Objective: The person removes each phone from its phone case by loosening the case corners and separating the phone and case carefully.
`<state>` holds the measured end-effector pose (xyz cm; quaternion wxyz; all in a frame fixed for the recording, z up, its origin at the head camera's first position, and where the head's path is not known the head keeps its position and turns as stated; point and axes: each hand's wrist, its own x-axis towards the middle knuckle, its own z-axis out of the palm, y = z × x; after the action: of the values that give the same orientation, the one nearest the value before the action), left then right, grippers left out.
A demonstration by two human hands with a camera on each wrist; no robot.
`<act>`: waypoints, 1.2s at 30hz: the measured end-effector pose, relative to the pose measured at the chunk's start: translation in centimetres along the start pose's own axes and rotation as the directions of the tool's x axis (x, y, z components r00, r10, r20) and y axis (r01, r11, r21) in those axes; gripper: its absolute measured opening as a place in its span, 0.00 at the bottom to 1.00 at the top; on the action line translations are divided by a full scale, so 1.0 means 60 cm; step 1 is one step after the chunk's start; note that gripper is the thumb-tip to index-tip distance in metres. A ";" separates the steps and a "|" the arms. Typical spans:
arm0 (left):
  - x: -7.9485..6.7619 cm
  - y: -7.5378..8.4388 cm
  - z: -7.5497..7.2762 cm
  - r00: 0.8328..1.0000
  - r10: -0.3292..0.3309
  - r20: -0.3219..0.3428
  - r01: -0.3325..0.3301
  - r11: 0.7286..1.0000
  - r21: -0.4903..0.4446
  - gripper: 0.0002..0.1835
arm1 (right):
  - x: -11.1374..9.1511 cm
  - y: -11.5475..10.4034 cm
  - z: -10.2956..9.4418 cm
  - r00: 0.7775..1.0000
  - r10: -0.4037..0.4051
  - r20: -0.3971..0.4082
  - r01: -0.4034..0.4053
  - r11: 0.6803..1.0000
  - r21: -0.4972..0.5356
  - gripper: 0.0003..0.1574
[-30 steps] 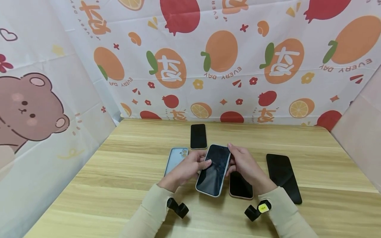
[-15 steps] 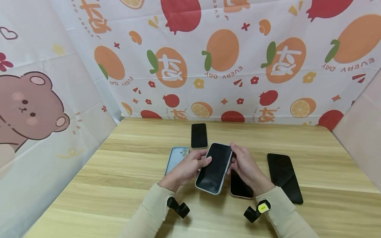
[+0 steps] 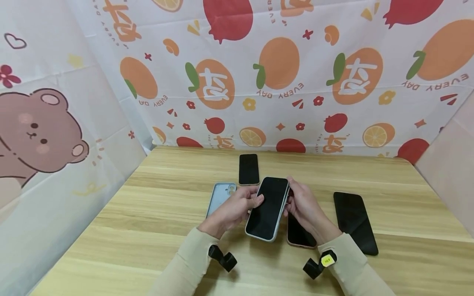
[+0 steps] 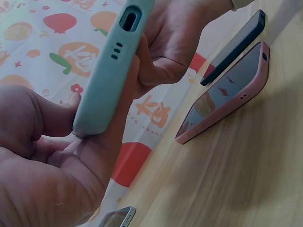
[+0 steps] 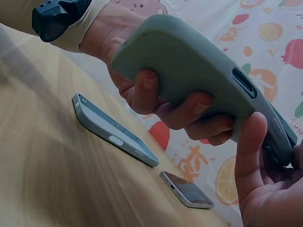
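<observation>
A black-screened phone (image 3: 267,209) in a pale blue-green case (image 4: 106,80) is held above the table, its screen facing up. On its left side my left hand (image 3: 235,205) grips it, thumb on the screen and several fingers curled against the case's back, as the right wrist view shows. My right hand (image 3: 305,205) pinches the upper right edge, near the corner. There, in the right wrist view, the phone's edge and the case rim look slightly apart. The case's charging-port opening shows in the left wrist view.
An empty light blue phone case (image 3: 219,196) lies left of the hands. Behind it is a smaller phone (image 3: 249,169). A pink-cased phone (image 3: 299,234) lies partly under my right hand, and a larger black phone (image 3: 353,220) lies farther right on the wooden table (image 3: 111,238).
The held phone has tilted a little and its screen shows fewer reflections. Both hands keep nearly the same grip, and the head view has shifted slightly.
</observation>
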<state>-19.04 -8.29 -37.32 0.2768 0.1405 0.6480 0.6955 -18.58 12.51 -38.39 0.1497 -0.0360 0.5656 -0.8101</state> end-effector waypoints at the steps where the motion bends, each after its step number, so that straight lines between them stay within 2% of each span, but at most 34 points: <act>1: 0.000 -0.001 0.000 1.000 0.001 -0.001 -0.001 1.000 -0.002 0.16 | 0.000 0.000 0.000 1.000 0.005 0.015 -0.005 1.000 0.012 0.28; 3: -0.002 -0.002 -0.001 1.000 0.005 -0.014 -0.005 1.000 -0.001 0.16 | -0.001 0.000 0.002 0.998 0.017 0.055 -0.019 0.999 0.035 0.29; 7: -0.005 -0.001 -0.006 0.997 0.010 -0.083 -0.009 1.000 0.011 0.16 | -0.004 0.002 0.005 0.989 0.034 0.147 -0.040 0.998 0.039 0.32; 13: -0.003 0.007 -0.016 0.976 -0.009 -0.217 0.013 1.000 0.016 0.17 | -0.008 0.005 0.003 0.959 0.066 0.276 -0.041 0.995 -0.094 0.36; 20: 0.001 0.014 -0.020 0.947 0.010 -0.320 0.007 0.999 0.054 0.17 | -0.011 0.003 0.001 0.937 0.130 0.324 -0.045 0.965 -0.257 0.32; 23: 0.001 0.015 -0.022 0.938 0.015 -0.346 0.005 0.998 0.058 0.17 | -0.012 0.001 -0.002 0.915 0.138 0.379 -0.039 0.965 -0.258 0.32; 29: 0.000 0.016 -0.025 0.930 0.007 -0.367 0.011 0.999 0.047 0.16 | -0.012 -0.002 -0.005 0.846 0.114 0.520 0.003 0.976 -0.218 0.37; 32: -0.001 0.017 -0.025 0.927 0.004 -0.376 0.018 0.998 0.054 0.15 | -0.012 -0.002 -0.003 0.818 0.121 0.563 -0.006 0.980 -0.201 0.38; 36: -0.001 0.017 -0.025 0.924 0.014 -0.383 0.010 0.998 0.062 0.16 | -0.012 -0.003 0.002 0.813 0.146 0.564 -0.054 0.983 -0.176 0.39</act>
<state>-20.01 -9.57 -36.46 0.1394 0.0112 0.7110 0.6891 -17.88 12.65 -38.06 0.3525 -0.2599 0.5550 -0.7072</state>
